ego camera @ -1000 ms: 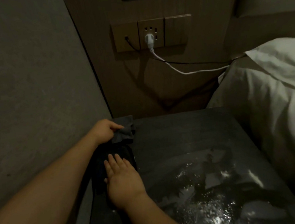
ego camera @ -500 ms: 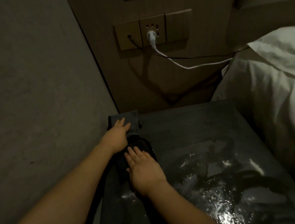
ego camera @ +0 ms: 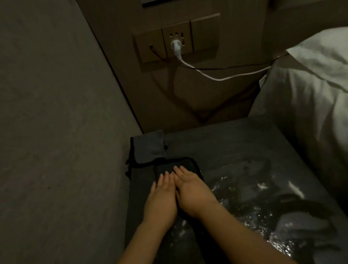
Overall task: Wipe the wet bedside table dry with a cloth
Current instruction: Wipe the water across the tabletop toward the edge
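Observation:
The dark bedside table [ego camera: 236, 144] fills the lower middle, with water shining over its right and near part [ego camera: 254, 201]. A dark folded cloth [ego camera: 186, 165] lies at its left side, and a grey cloth with a black hem [ego camera: 147, 149] sits behind it in the back left corner. My left hand [ego camera: 159, 204] and my right hand [ego camera: 192, 193] lie flat side by side, palms down, fingers straight, pressing on the dark cloth's near part. Neither hand grips anything.
A grey wall [ego camera: 43, 126] runs along the left, tight to the table. On the back panel is a socket plate [ego camera: 179, 38] with a white plug and cable [ego camera: 216, 76] leading right. White bedding [ego camera: 318, 103] borders the table's right side.
My left hand has let go of the grey cloth in the back corner and come down flat beside my right hand. The view has tilted, showing more of the table.

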Motion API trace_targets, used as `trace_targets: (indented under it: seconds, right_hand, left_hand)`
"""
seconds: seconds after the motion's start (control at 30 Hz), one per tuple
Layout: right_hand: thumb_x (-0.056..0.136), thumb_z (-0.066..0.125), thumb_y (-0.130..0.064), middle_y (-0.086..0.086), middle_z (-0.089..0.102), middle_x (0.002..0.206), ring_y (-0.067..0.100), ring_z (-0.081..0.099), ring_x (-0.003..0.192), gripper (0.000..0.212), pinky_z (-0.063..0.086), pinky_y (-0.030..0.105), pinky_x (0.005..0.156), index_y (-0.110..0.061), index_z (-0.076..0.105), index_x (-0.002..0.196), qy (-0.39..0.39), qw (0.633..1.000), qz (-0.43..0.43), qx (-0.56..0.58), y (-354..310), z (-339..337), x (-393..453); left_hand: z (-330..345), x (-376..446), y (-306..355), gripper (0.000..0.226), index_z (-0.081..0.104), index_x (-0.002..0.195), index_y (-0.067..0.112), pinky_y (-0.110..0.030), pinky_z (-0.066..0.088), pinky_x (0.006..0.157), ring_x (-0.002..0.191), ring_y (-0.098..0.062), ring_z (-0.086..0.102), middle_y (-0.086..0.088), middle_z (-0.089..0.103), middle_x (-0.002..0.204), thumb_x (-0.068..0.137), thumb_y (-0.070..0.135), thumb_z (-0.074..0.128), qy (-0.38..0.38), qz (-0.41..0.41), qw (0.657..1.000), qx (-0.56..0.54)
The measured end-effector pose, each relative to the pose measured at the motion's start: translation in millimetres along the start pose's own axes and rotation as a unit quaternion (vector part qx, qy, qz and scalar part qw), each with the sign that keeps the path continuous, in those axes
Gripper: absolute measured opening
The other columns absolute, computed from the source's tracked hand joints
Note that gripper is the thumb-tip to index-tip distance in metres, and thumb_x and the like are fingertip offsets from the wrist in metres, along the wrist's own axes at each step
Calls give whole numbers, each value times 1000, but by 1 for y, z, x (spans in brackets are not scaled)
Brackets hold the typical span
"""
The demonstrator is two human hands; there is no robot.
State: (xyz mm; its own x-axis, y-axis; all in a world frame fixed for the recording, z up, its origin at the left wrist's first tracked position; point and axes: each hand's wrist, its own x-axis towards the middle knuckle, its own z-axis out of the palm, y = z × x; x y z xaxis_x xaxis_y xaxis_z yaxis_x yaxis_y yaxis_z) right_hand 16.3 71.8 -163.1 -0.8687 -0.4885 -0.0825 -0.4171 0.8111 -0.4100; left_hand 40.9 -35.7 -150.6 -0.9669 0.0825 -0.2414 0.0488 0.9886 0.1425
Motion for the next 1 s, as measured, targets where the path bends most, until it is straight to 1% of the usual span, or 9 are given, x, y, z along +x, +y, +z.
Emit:
trace_targets:
  seconds: [0.07,0.17,0.3,0.4,0.5,0.6,0.7,0.9,1.0]
  right_hand:
    - [98,28,-20,9,6,158,20,3,146,54,3,32,119,-8,11,147,-4,1000,2,-16,11,-2,-3]
    - [96,29,-17,10,5,158,20,2,146,55,3,32,119,-8,10,147,0,1000,13,-28,31,-10,-9]
    - [97,27,-18,7,3,159,19,0,146,54,4,32,119,-10,7,147,1,999,31,-30,59,-26,-17]
    - [98,26,-20,7,2,159,18,-1,146,55,2,31,119,-10,6,148,-2,998,42,-42,80,-37,-22]
    - [98,27,-20,5,2,159,17,-1,146,56,2,31,119,-11,4,148,8,997,61,-35,102,-45,-27]
    - [98,28,-18,7,1,159,18,-1,146,56,0,29,118,-10,3,148,14,996,75,-40,124,-55,-31]
    - [98,28,-19,8,0,159,18,-1,146,56,-2,27,117,-9,3,148,18,994,92,-47,144,-64,-33]
    - [99,28,-20,8,1,159,18,0,146,55,0,28,118,-9,4,148,27,992,118,-40,175,-79,-33]
    - [100,28,-19,11,2,158,20,1,146,54,-2,26,117,-7,5,147,28,990,124,-54,188,-90,-34]
  left_hand:
    - [-3,3,11,62,-7,151,7,-32,0,122,150,-20,-5,-10,-7,162,100,12,29,-15,10,1000,24]
    - [-7,12,30,64,-7,151,6,-32,0,122,150,-21,-6,-11,-9,161,100,12,30,-29,36,998,31]
    - [-9,30,60,63,-7,151,5,-33,1,122,149,-23,-7,-14,-11,161,100,15,29,-40,60,996,47]
    - [-13,43,83,66,-6,151,4,-36,1,122,149,-26,-9,-15,-13,160,99,17,33,-45,90,991,85]
    - [-18,57,105,72,-4,151,3,-36,1,121,149,-26,-8,-16,-10,160,97,19,41,-55,133,984,101]
    - [-21,72,126,82,-5,151,4,-36,3,122,149,-26,-6,-16,-10,160,93,20,51,-85,154,981,86]
    - [-20,86,145,87,-7,151,6,-37,9,122,149,-25,-3,-14,-14,160,90,17,55,-108,155,981,46]
    - [-22,109,177,88,-9,151,4,-36,8,121,149,-25,-7,-15,-18,159,90,16,54,-110,170,978,53]
    - [-22,119,191,86,-9,151,3,-35,7,122,149,-26,-7,-18,-17,159,91,18,51,-103,178,977,52]
